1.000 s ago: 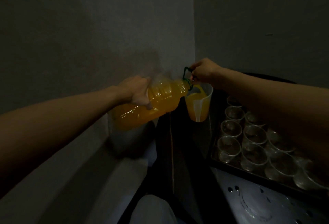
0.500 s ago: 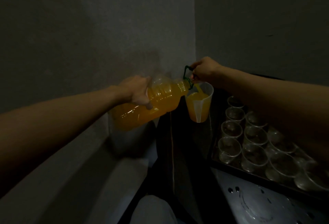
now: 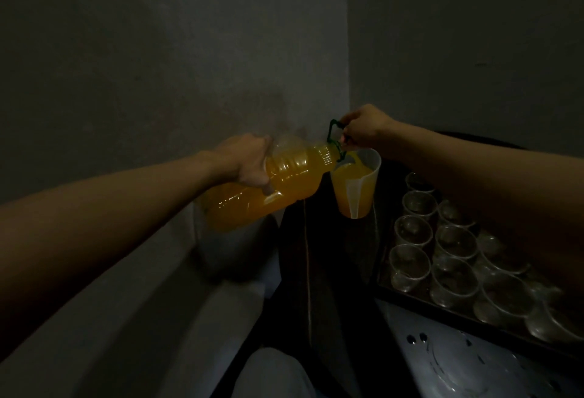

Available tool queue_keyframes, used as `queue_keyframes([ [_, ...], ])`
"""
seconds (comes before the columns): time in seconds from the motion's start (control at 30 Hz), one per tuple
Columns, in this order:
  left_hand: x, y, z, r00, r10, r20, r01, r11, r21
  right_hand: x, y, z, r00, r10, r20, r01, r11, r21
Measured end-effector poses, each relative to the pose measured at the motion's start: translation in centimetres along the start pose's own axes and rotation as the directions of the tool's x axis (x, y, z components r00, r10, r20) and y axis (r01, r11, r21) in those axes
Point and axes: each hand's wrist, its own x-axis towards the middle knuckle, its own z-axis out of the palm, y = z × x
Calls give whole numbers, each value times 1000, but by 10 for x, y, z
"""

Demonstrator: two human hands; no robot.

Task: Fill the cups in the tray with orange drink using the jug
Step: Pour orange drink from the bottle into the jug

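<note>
A large clear bottle of orange drink (image 3: 278, 182) lies tilted, neck towards the right, over a clear plastic jug (image 3: 355, 187). Orange drink runs from the bottle's mouth into the jug, which is filled to near its rim. My left hand (image 3: 249, 160) grips the bottle's body from above. My right hand (image 3: 363, 127) pinches the green carrying handle (image 3: 333, 130) at the bottle's neck. Several empty clear cups (image 3: 455, 243) stand in rows in a dark tray (image 3: 442, 310) right of the jug; my right forearm hides some of them.
The jug stands on a dark surface (image 3: 319, 271) in a corner of grey walls (image 3: 189, 50). A white appliance top with dark holes (image 3: 458, 363) lies in front of the tray. A pale ledge (image 3: 142, 318) runs along the left wall. The scene is dim.
The level of orange drink in the jug has risen. Both hands and the bottle have stayed nearly in place.
</note>
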Motion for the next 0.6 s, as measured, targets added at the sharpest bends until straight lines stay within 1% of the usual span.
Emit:
queue_keyframes([
  [0.33, -2, -1, -2, 1000, -16, 0, 16, 1000, -20, 1, -3, -2, 1000, -1, -5, 1, 999, -42],
  [0.6, -5, 0, -3, 1000, -25, 6, 25, 999, -25, -2, -2, -1, 1000, 2, 0, -2, 1000, 7],
])
